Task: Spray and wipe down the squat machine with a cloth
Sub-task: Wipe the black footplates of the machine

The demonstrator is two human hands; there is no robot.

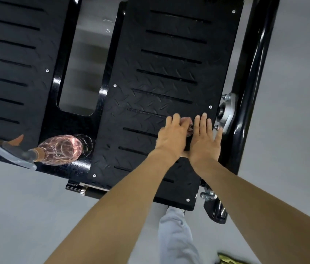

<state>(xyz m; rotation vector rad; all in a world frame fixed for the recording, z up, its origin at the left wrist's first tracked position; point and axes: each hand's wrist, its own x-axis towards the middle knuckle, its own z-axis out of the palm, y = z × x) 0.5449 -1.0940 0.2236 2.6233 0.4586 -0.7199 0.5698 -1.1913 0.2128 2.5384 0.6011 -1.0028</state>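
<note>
The squat machine's black diamond-tread foot plate with long slots fills the upper view. Both my hands lie side by side on its right half. My left hand is curled over a small pinkish cloth, of which only a bit shows between the hands. My right hand lies flat with straight fingers on the plate beside the cloth. A clear pink spray bottle with a grey trigger head lies on its side on the plate's near edge at the left.
A second slotted plate sits at the left, with a cut-out gap between the two. A glossy black frame tube and a silver bearing mount run along the right. Grey floor surrounds the machine. My trouser leg is below.
</note>
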